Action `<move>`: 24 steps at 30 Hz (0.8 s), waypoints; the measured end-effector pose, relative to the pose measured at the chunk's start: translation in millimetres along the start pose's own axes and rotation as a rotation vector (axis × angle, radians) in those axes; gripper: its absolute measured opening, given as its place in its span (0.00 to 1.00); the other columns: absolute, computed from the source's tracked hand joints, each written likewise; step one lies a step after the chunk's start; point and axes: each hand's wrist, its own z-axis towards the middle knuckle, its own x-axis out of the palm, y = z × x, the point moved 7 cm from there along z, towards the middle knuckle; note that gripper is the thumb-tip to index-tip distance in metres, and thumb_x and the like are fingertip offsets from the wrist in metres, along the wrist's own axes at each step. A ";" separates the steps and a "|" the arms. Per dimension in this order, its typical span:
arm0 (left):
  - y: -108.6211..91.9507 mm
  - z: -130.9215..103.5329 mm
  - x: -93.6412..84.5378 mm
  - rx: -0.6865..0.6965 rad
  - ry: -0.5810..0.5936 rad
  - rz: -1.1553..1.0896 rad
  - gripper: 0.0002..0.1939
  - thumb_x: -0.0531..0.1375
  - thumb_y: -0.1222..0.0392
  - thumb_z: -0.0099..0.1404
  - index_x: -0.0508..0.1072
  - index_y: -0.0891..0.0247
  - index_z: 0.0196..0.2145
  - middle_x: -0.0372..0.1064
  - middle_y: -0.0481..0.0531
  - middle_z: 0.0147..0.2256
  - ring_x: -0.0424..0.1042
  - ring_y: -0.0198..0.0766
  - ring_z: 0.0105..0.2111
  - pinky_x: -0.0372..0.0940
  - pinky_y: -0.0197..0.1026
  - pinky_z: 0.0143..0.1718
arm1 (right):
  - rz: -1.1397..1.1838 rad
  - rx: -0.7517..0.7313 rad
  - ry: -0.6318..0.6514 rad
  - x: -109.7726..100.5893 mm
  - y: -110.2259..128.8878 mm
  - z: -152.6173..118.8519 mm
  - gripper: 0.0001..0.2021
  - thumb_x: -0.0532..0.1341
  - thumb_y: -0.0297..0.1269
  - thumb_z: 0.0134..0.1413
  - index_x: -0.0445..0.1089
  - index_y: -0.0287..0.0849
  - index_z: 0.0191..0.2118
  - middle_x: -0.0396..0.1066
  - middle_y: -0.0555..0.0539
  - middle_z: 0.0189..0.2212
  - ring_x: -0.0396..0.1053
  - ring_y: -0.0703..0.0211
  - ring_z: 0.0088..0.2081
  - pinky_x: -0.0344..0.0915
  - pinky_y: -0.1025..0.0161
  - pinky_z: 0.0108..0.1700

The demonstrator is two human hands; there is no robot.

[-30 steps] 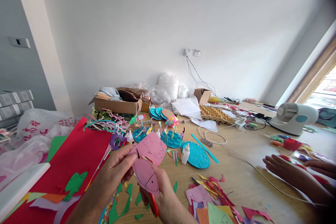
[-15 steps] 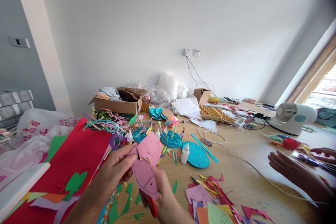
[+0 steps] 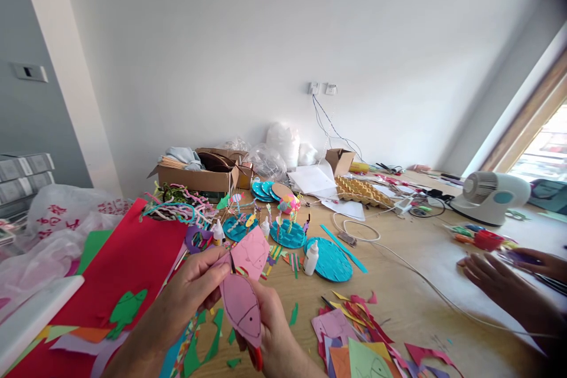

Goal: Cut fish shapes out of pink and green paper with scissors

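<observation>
Pink paper with a fish drawn on it is pinched in my left hand, its fingers pressed together. A pink fish shape with a black eye hangs in front, between my two hands. Red-handled scissors are in my right hand, mostly hidden behind the fish; a dark blade shows at the paper near my left fingertips. Just beyond are a white glue bottle and a blue disc. Green fish cutouts lie on red paper at the left.
Paper scraps lie right of my right hand. Blue discs with small paper fish stand ahead, near a cardboard box. A white cable crosses the table. Another person's hands are at the right, near a white fan.
The pink fish shape and my right hand have shifted slightly left and down. The other person's hands have moved, one now lower and nearer the table.
</observation>
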 end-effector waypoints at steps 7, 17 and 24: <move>-1.8 -1.0 1.6 -0.003 -0.001 0.005 0.17 0.60 0.46 0.58 0.63 0.60 0.22 0.54 0.40 0.17 0.51 0.30 0.18 0.47 0.31 0.20 | 0.056 -0.010 -0.004 1.2 -0.4 1.7 0.25 0.61 0.62 0.49 0.68 0.40 0.25 0.58 0.55 0.13 0.54 0.66 0.19 0.53 0.70 0.20; -9.2 -2.7 0.9 0.002 -0.021 0.063 0.17 0.61 0.48 0.57 0.62 0.60 0.20 0.50 0.39 0.17 0.48 0.29 0.17 0.43 0.32 0.18 | 0.078 -0.068 0.012 2.4 10.0 0.2 0.22 0.61 0.58 0.50 0.62 0.42 0.23 0.55 0.55 0.16 0.52 0.66 0.22 0.52 0.69 0.23; 0.1 -2.8 -8.3 -0.020 0.027 0.136 0.16 0.58 0.47 0.60 0.62 0.60 0.23 0.51 0.39 0.17 0.47 0.29 0.18 0.43 0.32 0.18 | 0.012 -0.055 -0.037 -2.6 10.7 1.2 0.25 0.59 0.58 0.53 0.55 0.43 0.21 0.51 0.56 0.18 0.48 0.67 0.22 0.48 0.70 0.22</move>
